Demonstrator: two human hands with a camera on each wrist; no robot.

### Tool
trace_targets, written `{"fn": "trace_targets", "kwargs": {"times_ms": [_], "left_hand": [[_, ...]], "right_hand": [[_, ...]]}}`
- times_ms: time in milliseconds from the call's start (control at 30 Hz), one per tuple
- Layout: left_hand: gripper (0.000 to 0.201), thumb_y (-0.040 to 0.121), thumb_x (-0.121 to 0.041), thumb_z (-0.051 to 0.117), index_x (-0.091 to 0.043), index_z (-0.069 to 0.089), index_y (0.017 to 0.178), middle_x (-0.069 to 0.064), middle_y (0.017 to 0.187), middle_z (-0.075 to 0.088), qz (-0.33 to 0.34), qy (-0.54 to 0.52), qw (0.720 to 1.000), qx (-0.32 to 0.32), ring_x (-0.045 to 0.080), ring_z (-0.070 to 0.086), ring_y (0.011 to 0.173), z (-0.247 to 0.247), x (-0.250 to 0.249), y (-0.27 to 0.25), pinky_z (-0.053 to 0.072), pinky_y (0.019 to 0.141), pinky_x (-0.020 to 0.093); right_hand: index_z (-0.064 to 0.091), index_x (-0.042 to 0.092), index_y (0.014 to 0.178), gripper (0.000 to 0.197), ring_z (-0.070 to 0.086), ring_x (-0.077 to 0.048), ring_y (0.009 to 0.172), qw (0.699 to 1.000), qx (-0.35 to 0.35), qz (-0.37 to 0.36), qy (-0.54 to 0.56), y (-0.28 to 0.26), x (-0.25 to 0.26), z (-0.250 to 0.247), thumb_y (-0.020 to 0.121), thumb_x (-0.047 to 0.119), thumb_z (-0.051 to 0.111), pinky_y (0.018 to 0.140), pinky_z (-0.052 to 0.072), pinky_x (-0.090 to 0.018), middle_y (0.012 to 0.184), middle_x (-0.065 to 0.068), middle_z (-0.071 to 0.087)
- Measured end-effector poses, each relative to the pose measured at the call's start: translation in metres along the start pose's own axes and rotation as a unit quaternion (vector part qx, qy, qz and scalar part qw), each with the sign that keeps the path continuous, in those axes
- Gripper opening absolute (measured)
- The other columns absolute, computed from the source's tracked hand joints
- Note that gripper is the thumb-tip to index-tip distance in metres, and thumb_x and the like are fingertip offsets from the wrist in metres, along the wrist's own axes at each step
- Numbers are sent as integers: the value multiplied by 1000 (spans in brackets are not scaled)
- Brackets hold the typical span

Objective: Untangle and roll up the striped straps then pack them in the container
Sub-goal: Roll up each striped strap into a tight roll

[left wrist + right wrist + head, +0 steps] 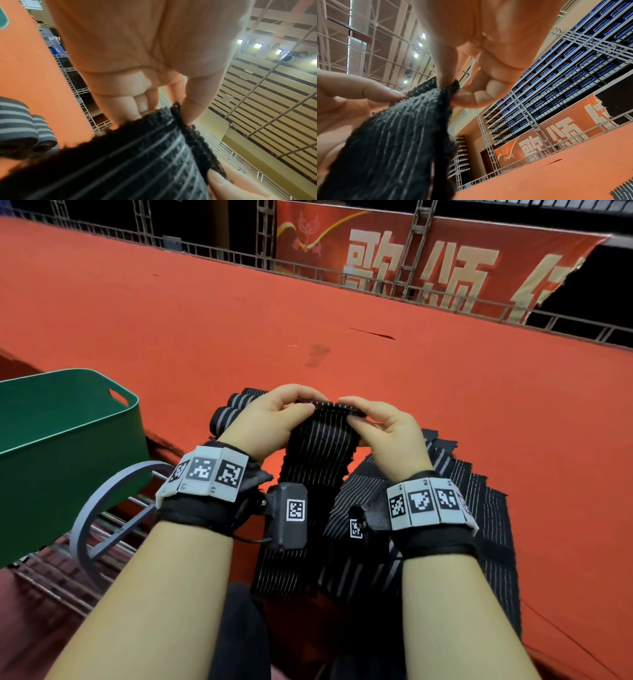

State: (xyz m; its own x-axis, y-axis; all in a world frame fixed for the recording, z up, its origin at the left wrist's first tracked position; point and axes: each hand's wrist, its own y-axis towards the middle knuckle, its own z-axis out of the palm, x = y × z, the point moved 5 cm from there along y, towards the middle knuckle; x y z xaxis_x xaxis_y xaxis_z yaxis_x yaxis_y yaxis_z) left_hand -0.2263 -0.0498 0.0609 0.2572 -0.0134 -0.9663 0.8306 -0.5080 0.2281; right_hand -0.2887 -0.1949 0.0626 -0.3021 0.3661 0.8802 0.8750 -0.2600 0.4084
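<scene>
1. Black elastic, thinly striped in white: the long woven strap [317,450] is held up by its top edge in front of the person, above the orange-red carpeted platform [239,320], its length hanging down toward the lap.
2. The left hand [270,419] pinches the left part of that folded-over top edge, thumb against curled fingers.
3. The right hand [383,429] pinches the right part the same way; in the right wrist view thumb and fingertips [462,100] clamp the corner.
4. Both wrists are raised and close together, palms turned inward.
5. More black striped strapping [472,508] lies spread on the platform, partly hidden by the right forearm.
6. Two rolled grey-striped straps [227,412] lie just behind the left hand.
7. The green plastic container [68,422] stands to the left, cut off by the frame; its inside is hard to see.
</scene>
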Motion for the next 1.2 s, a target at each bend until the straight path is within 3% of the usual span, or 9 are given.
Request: {"fn": "trace_targets", "kwargs": {"times_ms": [133,233,333,467,567,733,867,1033,1200], "left_hand": [[33,91,-5,52,-30,70,77,3,85,66,-4,-1,1000,5,15,64,79,-4,6,0,52,76,32],[31,88,2,53,-23,64,73,2,72,60,4,24,999,-38,-2,54,51,-12,7,-1,42,51,13],[32,85,1,55,-26,62,70,5,72,54,10,58,997,-59,-2,41,41,-17,11,1,31,41,12],[37,85,0,57,-30,65,65,7,77,56,8,49,998,-42,9,47,57,-15,13,1,39,54,22],[35,87,0,55,-30,63,69,3,85,59,5,6,1000,-10,19,54,79,-12,12,-1,46,75,39],[7,94,-33,52,-30,46,93,-4,83,52,-28,-31,999,-35,12,54,71,-11,14,0,48,69,36],[33,88,-57,44,-28,58,94,3,93,57,-83,18,996,-1,16,55,80,-8,22,-2,48,63,30],[14,96,-23,46,-26,57,89,-7,80,55,-64,-19,998,8,5,53,66,-4,16,-2,45,52,18],[31,89,3,48,-24,60,83,5,88,56,-32,-41,999,-12,21,57,81,-7,17,-2,47,72,36]], "right_hand": [[65,34,106,31,67,-9,89,999,19,15,-27,0,-7,0,91,9,56,86,55,-31,106,6,67],[60,43,107,31,63,-13,103,999,49,15,6,-3,-8,5,85,21,59,91,52,-35,114,8,63],[59,40,109,25,60,-14,110,996,44,51,56,-2,-13,9,85,32,61,86,54,-34,113,6,62],[61,29,104,15,64,-15,98,996,35,77,33,-1,-18,12,91,21,59,70,56,-28,105,2,65],[59,32,96,17,66,-20,92,997,28,66,19,-2,-18,12,91,16,59,68,58,-35,105,-1,65],[58,34,80,29,58,-16,70,999,18,35,-4,-1,-15,12,88,6,59,53,49,-25,88,2,58],[59,32,77,29,58,-12,62,999,11,32,6,-2,-13,14,88,6,59,52,49,-27,77,0,59],[59,34,85,28,63,-12,75,1000,10,15,15,-2,-11,13,89,6,58,58,52,-22,98,-3,61],[48,37,114,24,57,-11,108,995,61,63,43,-3,-25,15,93,29,55,83,52,-28,117,3,57]]}}
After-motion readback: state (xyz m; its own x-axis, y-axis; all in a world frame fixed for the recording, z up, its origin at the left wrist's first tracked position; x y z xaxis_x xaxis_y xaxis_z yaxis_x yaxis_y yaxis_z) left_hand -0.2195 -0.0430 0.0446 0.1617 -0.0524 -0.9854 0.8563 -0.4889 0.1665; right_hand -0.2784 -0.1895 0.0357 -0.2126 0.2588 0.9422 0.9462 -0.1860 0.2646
